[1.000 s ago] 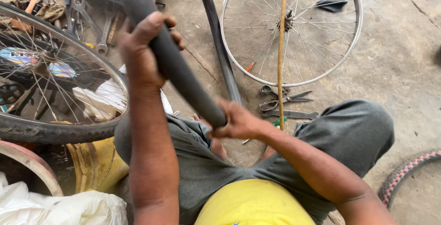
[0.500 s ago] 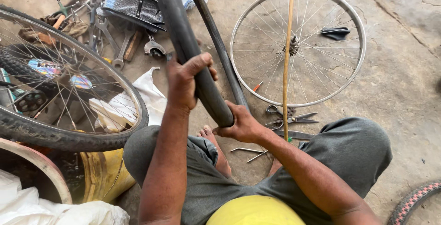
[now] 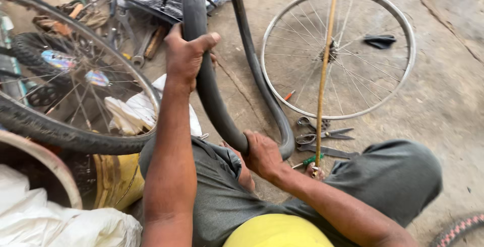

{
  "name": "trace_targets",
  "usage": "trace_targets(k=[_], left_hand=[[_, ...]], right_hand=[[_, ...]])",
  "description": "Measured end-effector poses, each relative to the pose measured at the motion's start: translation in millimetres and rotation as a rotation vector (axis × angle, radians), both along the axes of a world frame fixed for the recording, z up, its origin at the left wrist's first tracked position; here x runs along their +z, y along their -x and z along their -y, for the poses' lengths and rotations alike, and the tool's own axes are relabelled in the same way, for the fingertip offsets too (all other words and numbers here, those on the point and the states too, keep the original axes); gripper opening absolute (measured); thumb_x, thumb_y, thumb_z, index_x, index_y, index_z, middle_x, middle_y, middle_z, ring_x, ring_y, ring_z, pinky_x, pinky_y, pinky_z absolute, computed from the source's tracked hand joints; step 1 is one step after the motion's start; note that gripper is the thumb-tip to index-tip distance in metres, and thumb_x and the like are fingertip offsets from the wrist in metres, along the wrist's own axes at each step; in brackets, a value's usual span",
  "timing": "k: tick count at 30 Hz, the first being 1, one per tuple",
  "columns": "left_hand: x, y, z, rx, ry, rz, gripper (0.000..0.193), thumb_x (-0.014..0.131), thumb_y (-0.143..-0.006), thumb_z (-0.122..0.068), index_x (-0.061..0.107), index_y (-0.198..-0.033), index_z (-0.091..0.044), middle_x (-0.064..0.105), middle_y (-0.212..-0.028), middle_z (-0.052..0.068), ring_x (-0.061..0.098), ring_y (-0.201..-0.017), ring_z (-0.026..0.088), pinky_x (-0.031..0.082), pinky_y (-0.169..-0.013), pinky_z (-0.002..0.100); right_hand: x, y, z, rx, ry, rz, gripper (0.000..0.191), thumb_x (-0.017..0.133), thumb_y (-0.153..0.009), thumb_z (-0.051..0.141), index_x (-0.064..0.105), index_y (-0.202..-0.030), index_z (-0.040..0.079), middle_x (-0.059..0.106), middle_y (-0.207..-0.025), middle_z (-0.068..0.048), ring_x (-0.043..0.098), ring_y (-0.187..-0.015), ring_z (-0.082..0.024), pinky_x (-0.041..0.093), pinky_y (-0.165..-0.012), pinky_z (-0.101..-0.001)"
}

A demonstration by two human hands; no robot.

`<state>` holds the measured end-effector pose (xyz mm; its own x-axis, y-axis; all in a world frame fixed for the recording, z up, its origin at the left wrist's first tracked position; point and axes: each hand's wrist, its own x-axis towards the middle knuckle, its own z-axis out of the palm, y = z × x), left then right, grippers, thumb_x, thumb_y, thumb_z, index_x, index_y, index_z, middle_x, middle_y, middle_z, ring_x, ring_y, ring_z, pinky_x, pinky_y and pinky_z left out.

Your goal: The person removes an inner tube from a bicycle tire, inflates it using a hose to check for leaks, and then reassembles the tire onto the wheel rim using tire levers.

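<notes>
A black rubber inner tube (image 3: 212, 98) loops up from my lap and out of the top of the view. My left hand (image 3: 185, 55) grips the tube high up, fingers wrapped over it. Lower down, near my knees, my right hand (image 3: 263, 153) is closed around the bend of the same tube. I sit on the concrete floor in grey trousers and a yellow shirt. A thin wooden stick (image 3: 324, 75) stands upright just right of my right hand.
A bare spoked rim (image 3: 398, 90) lies flat on the floor ahead. A wheel with a tyre (image 3: 60, 133) stands at left over a yellow drum (image 3: 118, 179). Scissors (image 3: 322, 136), a screwdriver (image 3: 307, 161) and scattered tools (image 3: 136, 40) lie around. White cloth (image 3: 131, 113) is at left.
My left hand has slid further up the inner tube, away from my right hand. The tube now hangs in a longer curve between both hands.
</notes>
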<state>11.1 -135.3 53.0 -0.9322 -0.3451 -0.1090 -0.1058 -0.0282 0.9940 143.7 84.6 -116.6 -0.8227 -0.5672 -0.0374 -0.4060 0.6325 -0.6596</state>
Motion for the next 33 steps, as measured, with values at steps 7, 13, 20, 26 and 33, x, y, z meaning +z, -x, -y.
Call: trace_targets(k=[7, 13, 20, 26, 33], left_hand=[[-7, -10, 2, -0.054, -0.291, -0.129, 0.062, 0.083, -0.079, -0.018, 0.051, -0.123, 0.011, 0.068, -0.082, 0.013, 0.072, -0.061, 0.019, 0.067, -0.058, 0.035], [-15, -43, -79, -0.146, -0.319, -0.22, 0.05, 0.084, -0.079, -0.016, 0.058, -0.117, 0.003, 0.07, -0.084, 0.012, 0.07, -0.061, 0.019, 0.063, -0.056, 0.035], [21, -14, -36, -0.08, -0.427, -0.214, 0.043, 0.084, -0.083, -0.017, 0.062, -0.105, 0.013, 0.067, -0.076, 0.018, 0.067, -0.056, 0.023, 0.059, -0.054, 0.036], [24, -29, -70, -0.137, -0.379, -0.256, 0.041, 0.083, -0.08, -0.017, 0.059, -0.108, 0.002, 0.066, -0.08, 0.009, 0.068, -0.062, 0.017, 0.062, -0.057, 0.034], [52, -40, -70, -0.078, -0.412, -0.208, 0.044, 0.083, -0.074, -0.015, 0.058, -0.106, 0.001, 0.067, -0.075, 0.01, 0.068, -0.055, 0.019, 0.063, -0.053, 0.035]], right_hand=[[28, 17, -9, 0.14, 0.281, 0.443, 0.063, 0.086, -0.077, 0.031, 0.055, -0.127, 0.008, 0.07, -0.094, -0.01, 0.071, -0.087, -0.022, 0.057, -0.08, -0.04], [74, 66, -15, -0.018, 0.515, 0.546, 0.053, 0.09, -0.072, 0.028, 0.059, -0.11, 0.007, 0.062, -0.089, -0.001, 0.062, -0.082, -0.016, 0.053, -0.074, -0.0339], [68, 52, -6, 0.027, 0.546, 0.225, 0.048, 0.093, -0.074, 0.029, 0.059, -0.098, 0.005, 0.056, -0.078, -0.003, 0.054, -0.074, -0.013, 0.049, -0.065, -0.0324], [91, 65, -4, -0.114, 0.502, 0.238, 0.045, 0.092, -0.072, 0.027, 0.062, -0.095, 0.005, 0.065, -0.077, -0.001, 0.062, -0.07, -0.013, 0.051, -0.063, -0.0305], [137, 54, -22, -0.075, 0.509, 0.587, 0.055, 0.09, -0.067, 0.023, 0.056, -0.107, 0.011, 0.065, -0.073, -0.002, 0.059, -0.058, -0.014, 0.048, -0.049, -0.0316]])
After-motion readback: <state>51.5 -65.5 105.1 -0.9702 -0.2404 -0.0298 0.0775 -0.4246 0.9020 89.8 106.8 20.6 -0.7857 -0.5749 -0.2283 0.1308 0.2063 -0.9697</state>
